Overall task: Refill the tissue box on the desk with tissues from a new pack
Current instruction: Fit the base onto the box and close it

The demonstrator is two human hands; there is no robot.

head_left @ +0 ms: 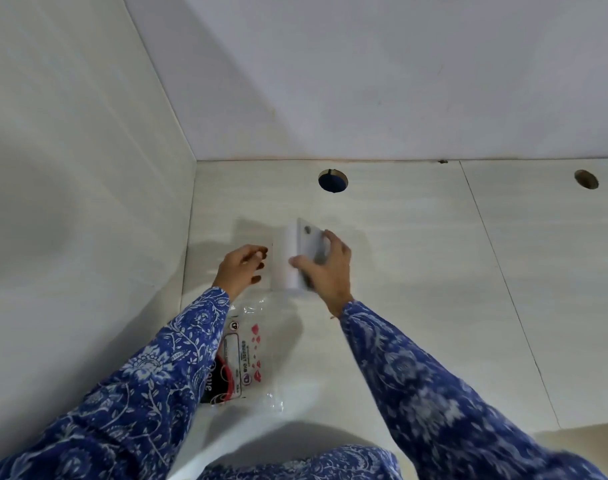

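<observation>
On the desk, near the left wall:
Desk (417, 271): pale, wood-grained top with two round cable holes at the back, one (333, 180) straight ahead and one (586, 179) far right.
Box (297, 254): white tissue box, lying on the desk close to the left corner; motion blur hides its edges, and a flat white panel with a small dark spot tilts up on its right side.
Right hand (325, 268): wrapped over the box's right side, thumb on the near face and fingers curled over the raised panel, gripping it.
Left hand (242, 268): just left of the box, fingers loosely curled and parted, holding nothing; whether the fingertips touch the box, I cannot tell.
Pack (245, 355): clear plastic tissue wrapper with red and black print, lying flat on the desk nearer the person, partly under the left sleeve (150, 382); it looks slack and flattened.
Sleeves: blue with a white floral pattern, both arms reaching forward.
</observation>
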